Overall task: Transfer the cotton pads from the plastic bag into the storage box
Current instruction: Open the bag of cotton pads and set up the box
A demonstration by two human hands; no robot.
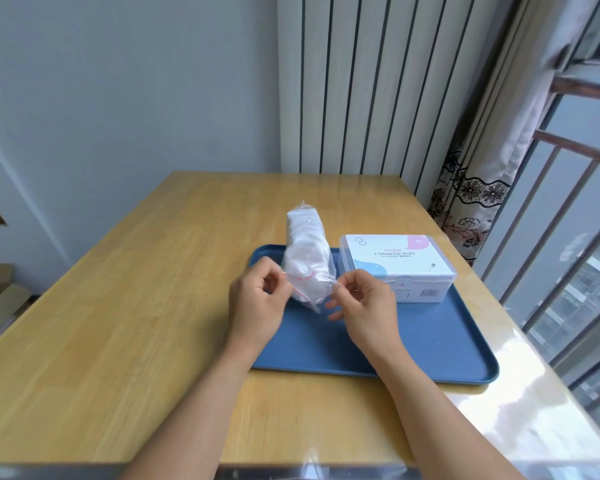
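Both hands — left [257,299], right [364,299] — pinch the bag [307,258] mouth between them; closed box [397,268] sits just right.

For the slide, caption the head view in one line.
Both hands, left and right, pinch the plastic bag of cotton pads over the blue tray, beside the closed storage box.

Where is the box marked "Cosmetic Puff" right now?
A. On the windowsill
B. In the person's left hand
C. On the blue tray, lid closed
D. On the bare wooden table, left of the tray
C: the storage box sits on the blue tray, lid closed.
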